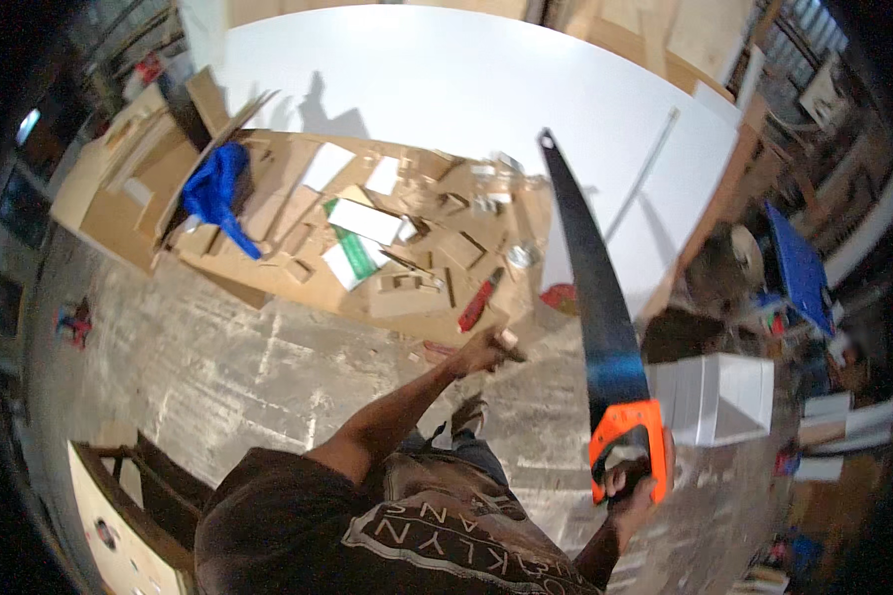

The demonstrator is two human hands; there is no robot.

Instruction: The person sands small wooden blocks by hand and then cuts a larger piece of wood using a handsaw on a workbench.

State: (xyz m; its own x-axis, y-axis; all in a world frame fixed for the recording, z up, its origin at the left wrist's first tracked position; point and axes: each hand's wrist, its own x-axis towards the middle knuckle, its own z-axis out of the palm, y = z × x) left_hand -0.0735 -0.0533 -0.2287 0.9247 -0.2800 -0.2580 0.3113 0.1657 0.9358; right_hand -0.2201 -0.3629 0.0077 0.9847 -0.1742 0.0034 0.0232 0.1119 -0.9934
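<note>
- The right grip (pixel 637 494) is wrapped round the orange handle (pixel 656 441) of a handsaw (pixel 602 317), which points toward 11 o'clock.
- The left grip (pixel 488 352) is blurred; I cannot tell how wide.
- At its 12 o'clock, a red tool (pixel 479 300) lies on the tabletop (pixel 529 216).

On the surface (pixel 332 297), a panel (pixel 466 79) is laid along the far edge. Offcuts (pixel 365 220) are scattered nearer, across the middle; a cloth (pixel 216 193) is placed by the left edge, a hand tool (pixel 481 300) near the front edge. Right of the hand tool, a saw (pixel 605 297) is held.
</note>
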